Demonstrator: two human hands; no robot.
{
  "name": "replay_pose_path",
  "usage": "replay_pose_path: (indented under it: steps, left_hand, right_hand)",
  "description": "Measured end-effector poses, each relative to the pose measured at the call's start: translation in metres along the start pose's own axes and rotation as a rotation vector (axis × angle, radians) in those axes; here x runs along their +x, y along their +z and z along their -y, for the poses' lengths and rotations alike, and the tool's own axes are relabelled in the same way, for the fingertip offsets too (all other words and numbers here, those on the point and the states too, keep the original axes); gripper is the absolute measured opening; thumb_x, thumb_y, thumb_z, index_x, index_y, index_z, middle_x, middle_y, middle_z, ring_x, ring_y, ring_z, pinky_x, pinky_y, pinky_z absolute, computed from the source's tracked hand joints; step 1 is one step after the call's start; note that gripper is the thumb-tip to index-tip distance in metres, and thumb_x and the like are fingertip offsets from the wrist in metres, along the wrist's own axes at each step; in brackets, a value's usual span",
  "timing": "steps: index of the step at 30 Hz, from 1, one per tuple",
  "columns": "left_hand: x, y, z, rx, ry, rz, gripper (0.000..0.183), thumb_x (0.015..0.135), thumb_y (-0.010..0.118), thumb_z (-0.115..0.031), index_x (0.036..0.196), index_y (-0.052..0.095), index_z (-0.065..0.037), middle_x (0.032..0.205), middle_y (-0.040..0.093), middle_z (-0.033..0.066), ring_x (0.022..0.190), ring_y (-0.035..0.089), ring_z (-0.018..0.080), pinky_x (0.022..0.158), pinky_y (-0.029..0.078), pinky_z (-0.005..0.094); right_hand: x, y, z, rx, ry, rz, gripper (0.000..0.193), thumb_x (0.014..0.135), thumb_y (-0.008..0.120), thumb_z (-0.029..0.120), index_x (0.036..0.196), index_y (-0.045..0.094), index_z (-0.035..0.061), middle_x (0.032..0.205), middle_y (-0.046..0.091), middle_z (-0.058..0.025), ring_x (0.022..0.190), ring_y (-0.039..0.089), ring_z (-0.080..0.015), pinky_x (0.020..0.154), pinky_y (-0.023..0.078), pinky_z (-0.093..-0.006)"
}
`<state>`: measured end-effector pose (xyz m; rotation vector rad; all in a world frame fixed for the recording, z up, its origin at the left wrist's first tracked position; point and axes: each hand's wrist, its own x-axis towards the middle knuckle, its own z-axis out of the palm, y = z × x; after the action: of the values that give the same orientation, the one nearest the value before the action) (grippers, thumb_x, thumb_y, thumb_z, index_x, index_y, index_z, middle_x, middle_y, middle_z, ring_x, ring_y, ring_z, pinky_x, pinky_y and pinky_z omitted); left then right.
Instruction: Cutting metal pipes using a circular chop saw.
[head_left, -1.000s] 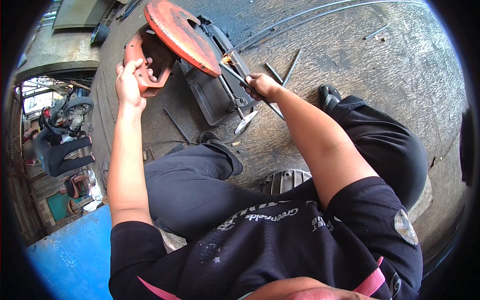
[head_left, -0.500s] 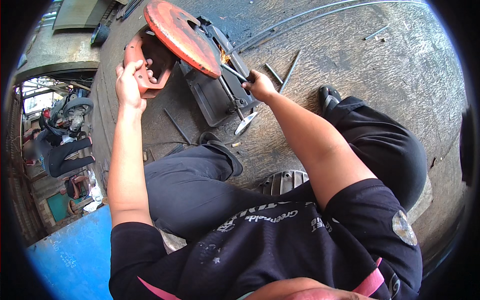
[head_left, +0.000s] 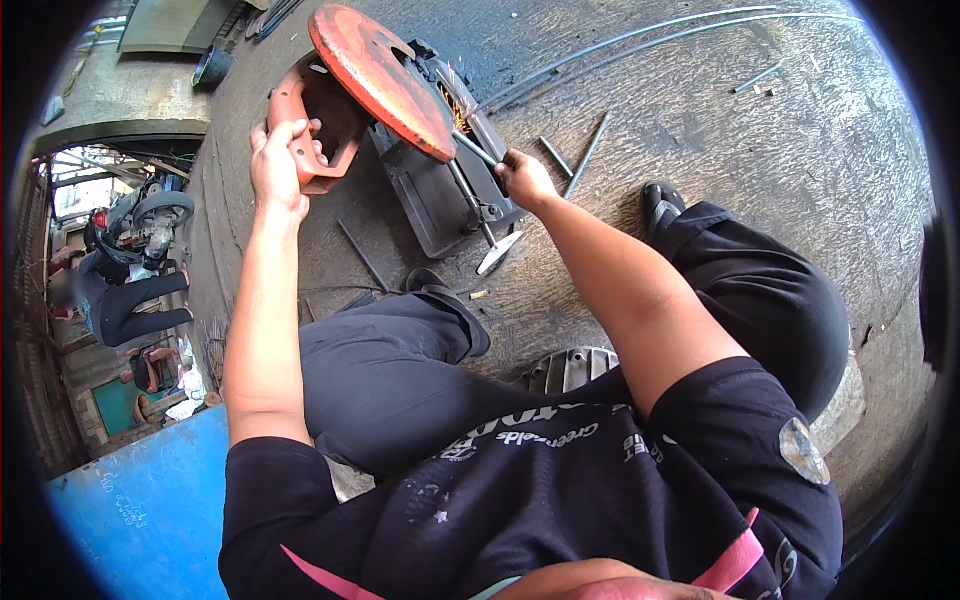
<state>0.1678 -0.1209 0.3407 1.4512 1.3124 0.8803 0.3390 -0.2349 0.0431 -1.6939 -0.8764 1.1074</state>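
Observation:
A chop saw with a round orange-red blade guard (head_left: 385, 85) stands on the floor before me. My left hand (head_left: 280, 170) is wrapped round its orange-red D-shaped handle (head_left: 290, 112). Orange sparks (head_left: 457, 103) fly beside the guard's right edge, over the dark metal base (head_left: 425, 205). My right hand (head_left: 525, 180) grips a thin grey metal rod (head_left: 477, 149), whose far end reaches the sparks by the guard. Hidden behind the guard are the cutting disc and the exact point of contact. A clamp screw with a pale crank handle (head_left: 499, 253) sticks out at the base's near end.
Cut rods (head_left: 588, 155) lie right of the saw, and another rod (head_left: 362, 255) lies left. Long rods (head_left: 640, 62) stretch across the far floor. My sandalled foot (head_left: 660, 205) is right of the saw. A motorcycle (head_left: 150, 225), another person (head_left: 135, 300) and a blue panel (head_left: 150, 500) are left.
The view has shifted slightly, so the saw appears a little lower and farther right. The sparks spread wider and higher. Both hands keep their grips.

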Motion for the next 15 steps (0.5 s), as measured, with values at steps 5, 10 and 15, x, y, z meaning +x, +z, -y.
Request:
replay_pose_path:
  steps: [5, 10, 15]
  left_hand:
    - [-0.001, 0.0, 0.0, 0.001, -0.013, 0.012, 0.039, 0.085, 0.057, -0.011, 0.117, 0.035, -0.002, 0.093, 0.061, 0.0127, 0.066, 0.057, 0.0157, 0.052, 0.052, 0.0302]
    - [0.001, -0.001, 0.001, 0.008, -0.003, 0.009, 0.039, 0.085, 0.057, -0.012, 0.117, 0.036, -0.002, 0.093, 0.061, 0.0129, 0.065, 0.058, 0.0157, 0.053, 0.052, 0.03]
    - [0.001, -0.001, 0.0, 0.011, 0.006, 0.018, 0.04, 0.085, 0.057, -0.012, 0.118, 0.036, -0.002, 0.093, 0.061, 0.0129, 0.064, 0.058, 0.0157, 0.052, 0.052, 0.0299]
  right_hand:
    - [0.001, -0.006, -0.005, 0.217, 0.107, 0.18, 0.026, 0.096, 0.056, 0.024, 0.099, 0.06, -0.0011, 0.069, 0.06, -0.0098, 0.059, 0.057, -0.0182, 0.056, 0.046, -0.0341]
    - [-0.003, -0.013, 0.004, 0.506, 0.285, 0.337, 0.023, 0.1, 0.05, 0.027, 0.099, 0.057, 0.0048, 0.065, 0.055, -0.0049, 0.047, 0.046, -0.0116, 0.04, 0.035, -0.0275]
    - [-0.005, -0.02, 0.011, 0.654, 0.397, 0.448, 0.023, 0.101, 0.046, 0.028, 0.096, 0.054, 0.007, 0.065, 0.052, -0.0024, 0.047, 0.042, -0.0096, 0.039, 0.031, -0.0253]
